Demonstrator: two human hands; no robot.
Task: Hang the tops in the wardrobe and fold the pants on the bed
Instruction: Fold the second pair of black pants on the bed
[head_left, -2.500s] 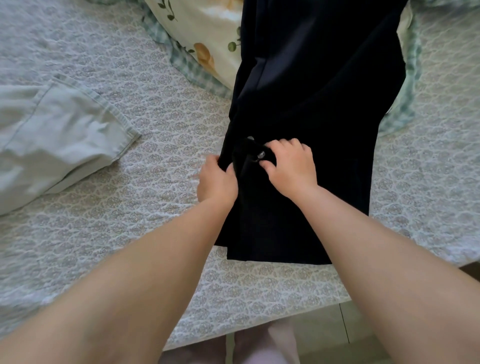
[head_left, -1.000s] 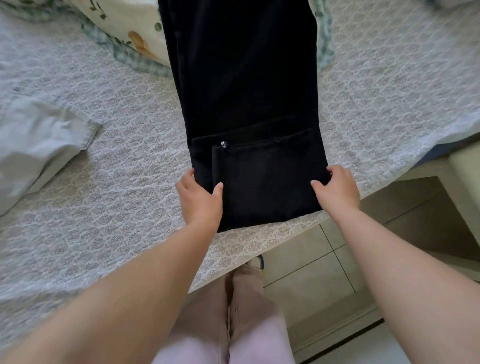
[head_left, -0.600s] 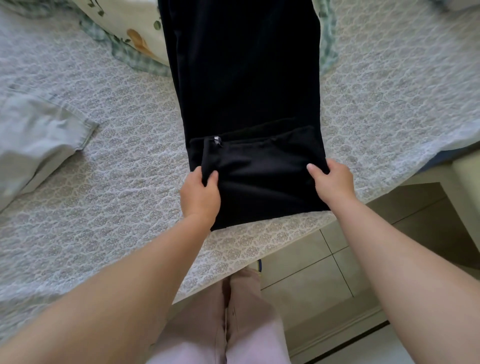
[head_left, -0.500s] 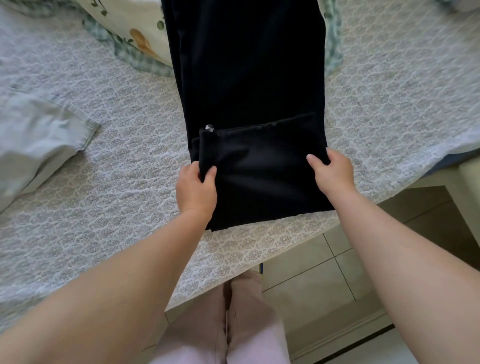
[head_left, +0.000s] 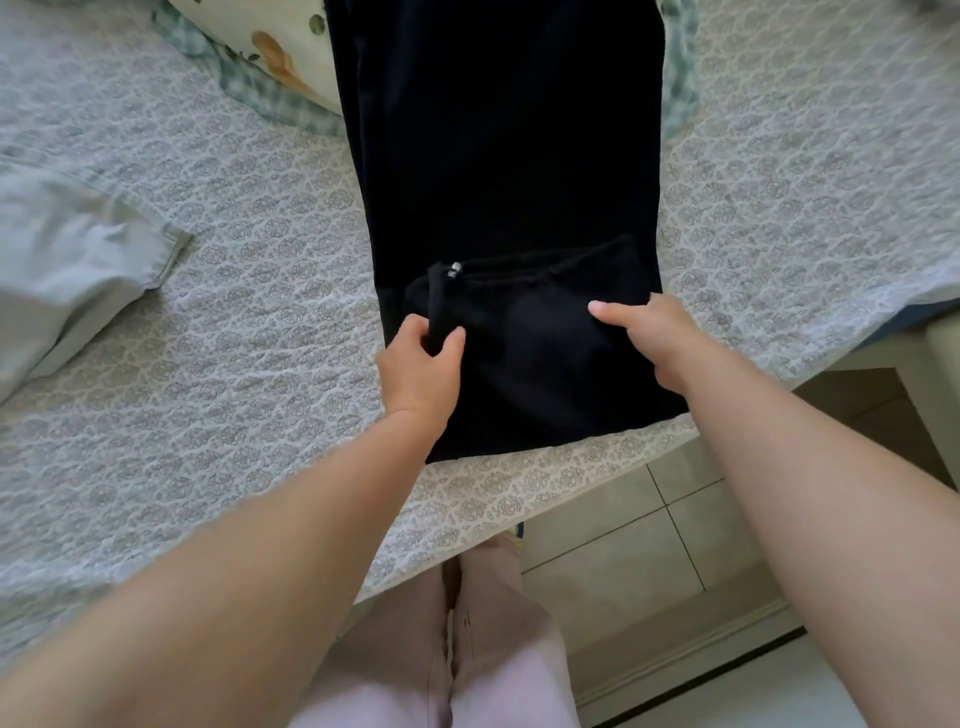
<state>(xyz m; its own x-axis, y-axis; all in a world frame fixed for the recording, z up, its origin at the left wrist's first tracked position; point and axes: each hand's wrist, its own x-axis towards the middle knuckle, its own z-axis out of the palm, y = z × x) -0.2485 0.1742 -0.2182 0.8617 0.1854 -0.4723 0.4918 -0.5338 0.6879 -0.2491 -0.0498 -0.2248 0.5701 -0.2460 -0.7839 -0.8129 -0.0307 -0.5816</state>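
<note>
Head view: we see the black pants (head_left: 498, 156) lying on the bed (head_left: 234, 312), running toward 12 o'clock, near end folded over. The left hand (head_left: 421, 374) pinches the fold at its 9 o'clock side; the right hand (head_left: 660, 338) grips its 3 o'clock side. A grey garment (head_left: 67, 260) lies at 9 o'clock.

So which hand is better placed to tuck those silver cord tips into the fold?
Probably the left hand: it grips the black pants just below the silver cord tips, while the right hand holds the opposite edge, farther away.
</note>
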